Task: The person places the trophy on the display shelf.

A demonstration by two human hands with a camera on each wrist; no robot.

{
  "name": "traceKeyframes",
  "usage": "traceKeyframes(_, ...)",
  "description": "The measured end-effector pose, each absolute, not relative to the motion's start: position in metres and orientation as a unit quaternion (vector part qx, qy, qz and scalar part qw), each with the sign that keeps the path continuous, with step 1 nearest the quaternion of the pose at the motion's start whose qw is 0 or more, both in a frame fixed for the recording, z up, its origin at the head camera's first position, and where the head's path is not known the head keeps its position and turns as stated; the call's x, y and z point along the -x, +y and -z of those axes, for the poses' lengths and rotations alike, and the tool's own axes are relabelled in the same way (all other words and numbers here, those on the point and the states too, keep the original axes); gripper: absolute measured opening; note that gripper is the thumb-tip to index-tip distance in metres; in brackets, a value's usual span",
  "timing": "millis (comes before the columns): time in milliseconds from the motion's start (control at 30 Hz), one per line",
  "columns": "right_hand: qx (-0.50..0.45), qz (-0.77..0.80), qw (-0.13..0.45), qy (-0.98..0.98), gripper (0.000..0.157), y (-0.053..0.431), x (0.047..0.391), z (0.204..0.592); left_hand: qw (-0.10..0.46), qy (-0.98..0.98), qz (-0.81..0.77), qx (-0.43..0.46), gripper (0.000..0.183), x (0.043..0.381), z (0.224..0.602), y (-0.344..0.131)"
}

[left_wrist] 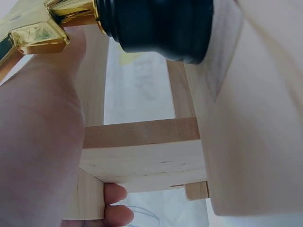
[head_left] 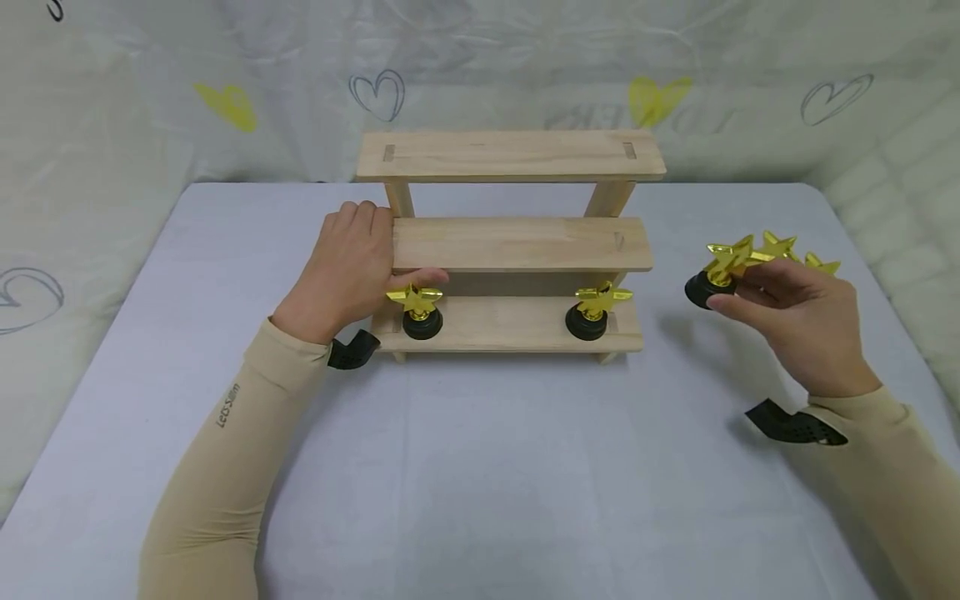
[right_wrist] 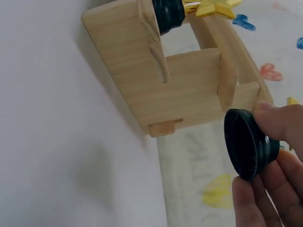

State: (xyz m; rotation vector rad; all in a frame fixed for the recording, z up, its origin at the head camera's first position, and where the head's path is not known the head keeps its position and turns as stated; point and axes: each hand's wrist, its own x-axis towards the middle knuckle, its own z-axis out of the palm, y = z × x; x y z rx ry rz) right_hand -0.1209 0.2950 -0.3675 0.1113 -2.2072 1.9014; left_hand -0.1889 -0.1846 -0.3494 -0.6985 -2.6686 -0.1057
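A three-tier wooden shelf (head_left: 517, 250) stands on the table. My left hand (head_left: 341, 271) grips the left end of its middle board; the thumb lies along the front edge, and fingertips (left_wrist: 118, 215) curl round the wood in the left wrist view. On the bottom board stand two small gold star trophies with black bases, a left trophy (head_left: 422, 321) just below my left thumb and a right trophy (head_left: 588, 321). To the right of the shelf, my right hand (head_left: 806, 317) pinches another star trophy (head_left: 708, 289) above the table. Its hollow black base (right_wrist: 246, 144) shows in the right wrist view.
Behind my right hand are more gold stars (head_left: 822, 263), partly hidden by it. A white cloth covers the table (head_left: 487, 483). A pale curtain (head_left: 487, 67) with printed hearts hangs behind the table's far edge.
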Motion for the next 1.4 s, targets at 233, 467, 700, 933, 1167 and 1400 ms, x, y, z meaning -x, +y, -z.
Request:
traceKeyframes(233,-0.073,-0.692,0.121,-0.708,0.037,0.287,0.124,0.353,0.192,-0.947,0.038,0.253,0.086,0.191,0.351,-0.182)
traceKeyframes(467,-0.100,-0.745,0.110,-0.650,0.042,0.273,0.123,0.347,0.182,-0.949,0.044,0.252,0.086,0.194,0.355,-0.178)
traceKeyframes(700,-0.114,-0.728,0.114,-0.667,0.041,0.257,0.129,0.337,0.187,-0.950,0.042,0.247,0.084,0.193,0.359,-0.179)
traceKeyframes(933,-0.126,-0.724,0.108,-0.669,0.042,0.244,0.134,0.327,0.187,-0.951,0.044,0.243,0.084,0.194,0.359,-0.180)
traceKeyframes(1167,-0.151,-0.714,0.098,-0.677,0.042,0.228,0.137,0.321,0.182,-0.952,0.049,0.240,0.084,0.197,0.359,-0.179)
traceKeyframes(1400,-0.163,-0.689,0.080,-0.702,0.041,0.210,0.140,0.314,0.186,-0.951,0.040,0.245,0.084,0.198,0.359,-0.177)
